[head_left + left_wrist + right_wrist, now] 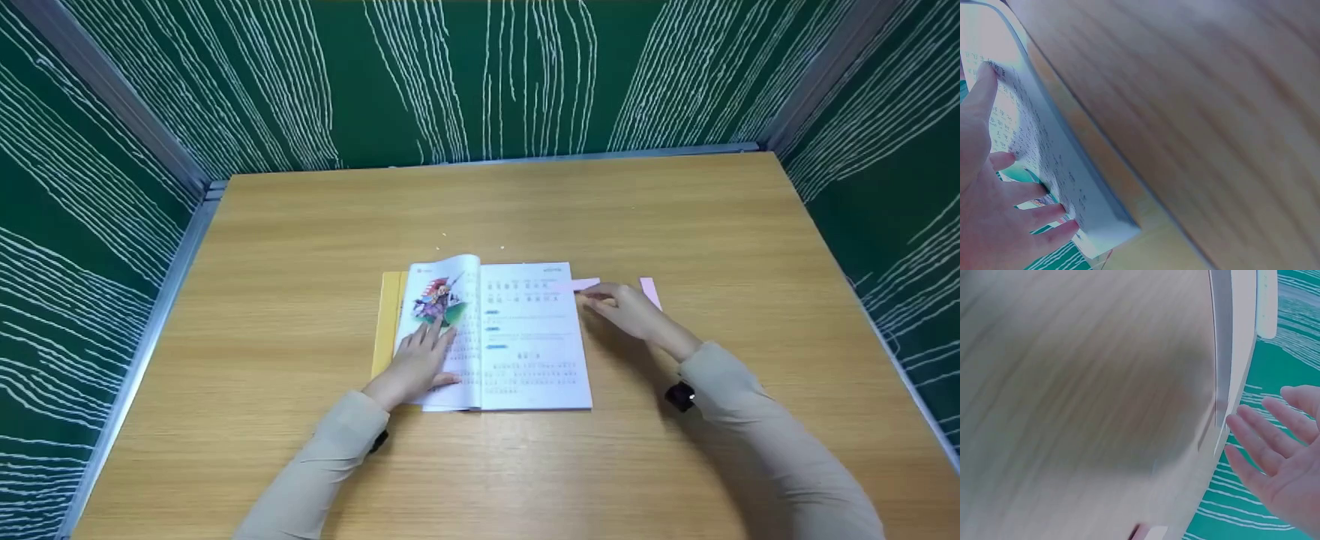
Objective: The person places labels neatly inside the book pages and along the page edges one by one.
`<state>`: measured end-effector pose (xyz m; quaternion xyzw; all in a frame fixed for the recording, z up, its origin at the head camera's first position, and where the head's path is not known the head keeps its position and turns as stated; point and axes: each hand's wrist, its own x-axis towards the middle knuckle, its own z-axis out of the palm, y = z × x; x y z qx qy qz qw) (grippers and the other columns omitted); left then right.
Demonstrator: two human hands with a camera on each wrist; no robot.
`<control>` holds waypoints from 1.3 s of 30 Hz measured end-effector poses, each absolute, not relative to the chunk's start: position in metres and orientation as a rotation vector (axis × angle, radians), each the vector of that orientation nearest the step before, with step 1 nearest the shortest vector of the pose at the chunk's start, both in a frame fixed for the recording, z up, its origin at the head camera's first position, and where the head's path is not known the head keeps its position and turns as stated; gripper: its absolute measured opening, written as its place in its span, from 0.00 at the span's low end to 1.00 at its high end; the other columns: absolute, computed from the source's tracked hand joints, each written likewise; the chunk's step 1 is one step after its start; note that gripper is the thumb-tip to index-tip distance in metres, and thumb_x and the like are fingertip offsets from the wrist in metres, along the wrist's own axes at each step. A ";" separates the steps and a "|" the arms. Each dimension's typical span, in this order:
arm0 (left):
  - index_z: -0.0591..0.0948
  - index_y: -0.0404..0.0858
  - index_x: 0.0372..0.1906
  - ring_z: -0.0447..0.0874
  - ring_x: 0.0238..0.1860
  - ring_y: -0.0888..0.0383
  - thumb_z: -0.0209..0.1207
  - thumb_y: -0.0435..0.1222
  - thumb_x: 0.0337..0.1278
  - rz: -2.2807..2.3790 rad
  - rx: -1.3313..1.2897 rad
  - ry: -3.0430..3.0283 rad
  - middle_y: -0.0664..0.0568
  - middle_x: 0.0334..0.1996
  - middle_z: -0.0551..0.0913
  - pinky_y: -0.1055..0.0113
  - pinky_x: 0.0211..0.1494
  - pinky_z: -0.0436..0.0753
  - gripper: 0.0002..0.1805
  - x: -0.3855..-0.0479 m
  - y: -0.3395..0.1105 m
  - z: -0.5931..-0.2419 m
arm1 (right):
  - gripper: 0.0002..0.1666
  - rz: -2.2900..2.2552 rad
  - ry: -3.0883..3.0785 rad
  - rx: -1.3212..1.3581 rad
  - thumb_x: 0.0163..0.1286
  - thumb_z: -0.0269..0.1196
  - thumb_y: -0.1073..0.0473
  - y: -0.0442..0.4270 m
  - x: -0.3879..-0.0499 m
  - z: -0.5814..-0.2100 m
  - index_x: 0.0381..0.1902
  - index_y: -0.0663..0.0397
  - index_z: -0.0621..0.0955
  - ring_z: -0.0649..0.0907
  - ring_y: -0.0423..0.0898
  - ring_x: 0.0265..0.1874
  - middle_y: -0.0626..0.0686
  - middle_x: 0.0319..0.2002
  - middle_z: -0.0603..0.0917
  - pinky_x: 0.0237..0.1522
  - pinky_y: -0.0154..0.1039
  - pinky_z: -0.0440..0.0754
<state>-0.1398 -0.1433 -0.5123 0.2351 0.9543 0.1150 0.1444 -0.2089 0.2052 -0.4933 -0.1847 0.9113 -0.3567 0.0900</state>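
An open book point(529, 337) lies on the table, with a colour picture on its left page and printed text on both pages. My left hand point(414, 361) rests on the left page, fingers spread; the left wrist view shows the thumb and fingers over the print. From the right page's edge sticks out a pink paper strip point(586, 284). My right hand point(628, 311) is beside that edge, its fingertips just below the strip. In the right wrist view the fingers point(1264, 439) are loosely extended with nothing gripped; whether they touch the page cannot be told.
Another pink strip point(650, 291) lies on the wooden table point(300, 225), just past my right hand. A yellow cover point(386, 322) shows under the book's left side. Tiny white scraps point(444, 235) lie behind the book. Green panels point(525, 75) with white lines surround the table.
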 end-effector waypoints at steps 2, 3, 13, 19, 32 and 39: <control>0.51 0.36 0.67 0.44 0.65 0.36 0.50 0.58 0.50 0.337 0.672 2.745 0.35 0.67 0.43 0.45 0.63 0.51 0.45 -0.140 -0.143 -0.512 | 0.16 -1.056 2.744 -0.564 0.64 0.54 0.62 0.211 -0.208 -0.493 0.47 0.67 0.77 0.76 0.60 0.47 0.65 0.46 0.78 0.49 0.53 0.72; 0.51 0.36 0.67 0.44 0.65 0.36 0.50 0.58 0.49 0.336 0.669 2.742 0.35 0.67 0.42 0.45 0.64 0.50 0.45 -0.140 -0.143 -0.511 | 0.16 -1.058 2.753 -0.566 0.64 0.55 0.63 0.214 -0.207 -0.492 0.46 0.67 0.77 0.76 0.60 0.46 0.66 0.46 0.78 0.49 0.53 0.72; 0.52 0.36 0.67 0.46 0.64 0.36 0.50 0.58 0.48 0.345 0.685 2.758 0.35 0.67 0.44 0.45 0.63 0.52 0.46 -0.139 -0.144 -0.510 | 0.14 -1.028 2.817 -0.546 0.62 0.55 0.66 0.238 -0.203 -0.488 0.44 0.69 0.77 0.77 0.60 0.44 0.66 0.43 0.79 0.47 0.54 0.72; 0.53 0.35 0.66 0.48 0.64 0.35 0.51 0.57 0.49 0.352 0.712 2.774 0.34 0.66 0.46 0.44 0.62 0.54 0.44 -0.138 -0.145 -0.508 | 0.12 -1.005 2.889 -0.589 0.61 0.56 0.68 0.251 -0.201 -0.487 0.42 0.70 0.78 0.78 0.60 0.41 0.66 0.40 0.80 0.44 0.54 0.74; 0.53 0.36 0.67 0.46 0.64 0.36 0.51 0.58 0.49 0.339 0.689 2.762 0.35 0.67 0.44 0.45 0.63 0.52 0.45 -0.139 -0.144 -0.507 | 0.14 -0.964 2.853 -0.464 0.63 0.54 0.67 0.277 -0.197 -0.487 0.45 0.70 0.77 0.75 0.63 0.46 0.69 0.46 0.77 0.49 0.57 0.70; 0.52 0.36 0.67 0.45 0.65 0.37 0.50 0.59 0.49 0.315 0.678 2.756 0.35 0.67 0.43 0.45 0.64 0.51 0.46 -0.140 -0.144 -0.508 | 0.15 -0.948 2.862 -0.449 0.63 0.54 0.66 0.284 -0.195 -0.490 0.45 0.73 0.76 0.72 0.66 0.49 0.71 0.46 0.75 0.50 0.60 0.67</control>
